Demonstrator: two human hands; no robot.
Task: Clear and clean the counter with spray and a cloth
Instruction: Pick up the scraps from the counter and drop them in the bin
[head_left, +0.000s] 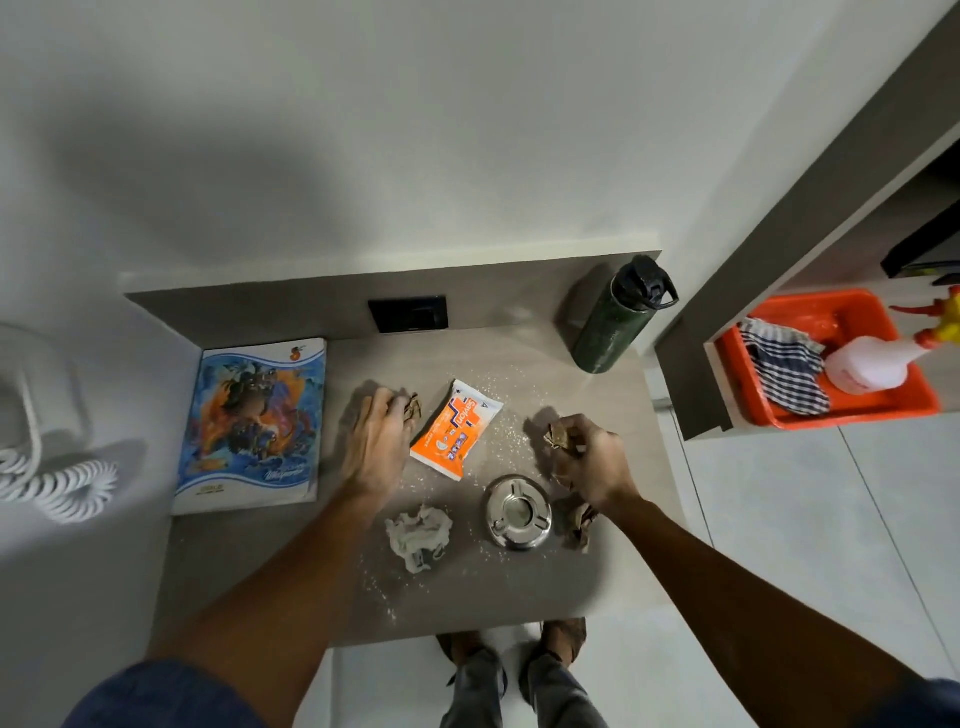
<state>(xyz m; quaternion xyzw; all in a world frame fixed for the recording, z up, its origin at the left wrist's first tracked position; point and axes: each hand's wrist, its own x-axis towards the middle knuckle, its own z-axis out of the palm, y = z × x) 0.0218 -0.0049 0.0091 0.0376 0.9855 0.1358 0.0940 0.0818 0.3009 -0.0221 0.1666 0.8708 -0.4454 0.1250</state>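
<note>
My left hand (378, 441) rests on the grey counter (519, 587), its fingers closed over a crumpled brown paper scrap (413, 406). My right hand (592, 462) grips another crumpled brown paper (560, 435) just above the counter. A third brown scrap (581, 525) lies under my right wrist. Between the hands lies an orange and white wipes packet (457, 428). A crumpled white tissue (418, 535) and a steel ashtray (517, 512) sit nearer to me. White crumbs are scattered over the surface. The spray bottle (872, 364) and checked cloth (784, 374) lie in an orange tray (852, 410) on the right shelf.
A colourful notebook (252, 426) lies at the counter's left. A dark green water bottle (618, 317) stands at the back right corner. A black socket plate (408, 314) is set in the back panel. A white coiled cord (57, 483) hangs at far left.
</note>
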